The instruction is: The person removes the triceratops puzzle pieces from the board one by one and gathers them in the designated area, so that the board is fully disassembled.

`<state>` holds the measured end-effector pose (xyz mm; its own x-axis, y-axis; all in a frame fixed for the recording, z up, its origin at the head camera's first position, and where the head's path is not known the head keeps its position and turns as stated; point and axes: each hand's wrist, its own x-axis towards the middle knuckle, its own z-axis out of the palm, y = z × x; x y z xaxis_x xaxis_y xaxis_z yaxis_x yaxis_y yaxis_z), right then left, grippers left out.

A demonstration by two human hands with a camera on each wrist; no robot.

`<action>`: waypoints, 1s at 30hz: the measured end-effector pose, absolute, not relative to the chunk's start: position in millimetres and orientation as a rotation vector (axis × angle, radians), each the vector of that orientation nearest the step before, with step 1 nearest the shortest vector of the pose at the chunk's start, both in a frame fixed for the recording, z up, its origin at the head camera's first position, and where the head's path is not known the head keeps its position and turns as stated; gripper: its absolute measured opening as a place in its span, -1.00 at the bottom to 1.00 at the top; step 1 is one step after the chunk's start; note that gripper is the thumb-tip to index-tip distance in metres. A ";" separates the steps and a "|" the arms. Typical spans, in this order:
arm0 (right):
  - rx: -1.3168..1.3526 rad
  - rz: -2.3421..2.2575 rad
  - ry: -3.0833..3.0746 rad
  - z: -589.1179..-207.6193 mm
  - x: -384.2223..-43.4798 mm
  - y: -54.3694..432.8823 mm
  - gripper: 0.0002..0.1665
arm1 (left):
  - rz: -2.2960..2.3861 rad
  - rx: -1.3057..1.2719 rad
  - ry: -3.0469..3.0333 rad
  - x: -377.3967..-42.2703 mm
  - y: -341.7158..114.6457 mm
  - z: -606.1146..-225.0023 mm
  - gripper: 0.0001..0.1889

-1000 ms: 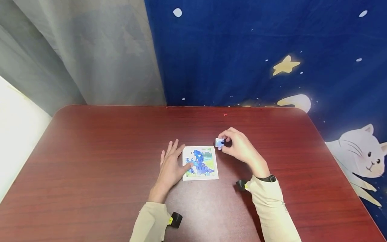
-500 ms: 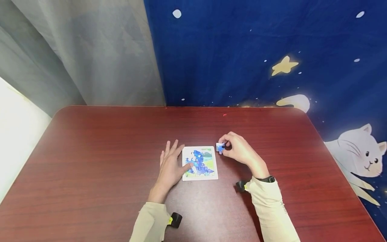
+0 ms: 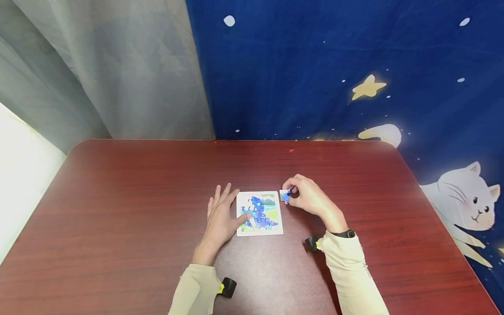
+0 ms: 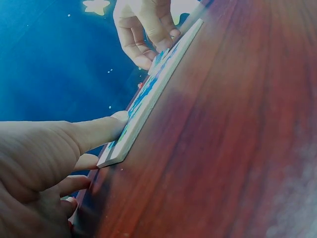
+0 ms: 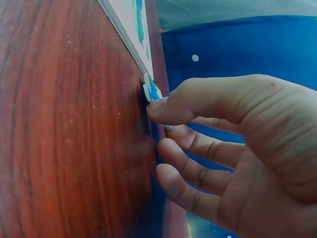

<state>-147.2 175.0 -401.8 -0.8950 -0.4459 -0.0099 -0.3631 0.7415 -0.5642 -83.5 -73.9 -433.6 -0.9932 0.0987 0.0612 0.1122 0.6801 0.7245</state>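
A square jigsaw puzzle [image 3: 271,213] with a white frame and a blue cartoon picture lies flat on the table. My left hand [image 3: 221,218] is at its left side with fingers spread. Its thumb [image 4: 101,131] rests on top of the puzzle, and its other fingers lie along and beyond the left edge. Just off the puzzle's upper right corner, my right hand [image 3: 313,197] pinches a small blue and white puzzle piece [image 3: 284,195] between thumb and fingertips. In the right wrist view the piece [image 5: 153,90] is tilted close to the frame; whether they touch I cannot tell.
The reddish-brown wooden table [image 3: 138,210] extends around the puzzle on all sides. Behind it hang a grey curtain [image 3: 149,70] and a dark blue one [image 3: 283,65] with stars and a cat. Black wrist cameras [image 3: 228,287] stick out from both sleeves.
My right hand has moved a little toward the near side with the puzzle piece, which now sits beside the puzzle's upper right corner. The left hand has stayed on the puzzle.
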 end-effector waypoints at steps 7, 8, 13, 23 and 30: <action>-0.634 -0.844 2.803 -403.1 -146.5 174.5 -0.66 | -1.236 -0.179 -2.869 -83.6 -73.2 -433.5 -0.24; -0.629 -0.840 2.798 -403.8 -146.2 174.2 -0.66 | -1.235 -0.178 -2.873 -83.1 -73.6 -433.8 -0.24; -0.607 -0.849 2.778 -404.9 -144.8 171.3 -0.65 | -1.232 -0.169 -2.874 -81.0 -76.1 -435.8 -0.24; -0.577 -0.889 2.755 -404.0 -144.6 171.9 -0.66 | -1.252 -0.175 -2.867 -81.6 -75.5 -434.6 -0.25; -0.589 -0.894 2.757 -403.7 -144.7 174.5 -0.66 | -1.251 -0.181 -2.863 -82.9 -73.9 -434.5 -0.26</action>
<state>-144.7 174.5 -403.7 -0.9044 -0.4237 -0.0513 -0.3130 0.7401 -0.5952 -82.9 -73.9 -434.5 -0.9932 0.1012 0.0574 0.1108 0.6737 0.7307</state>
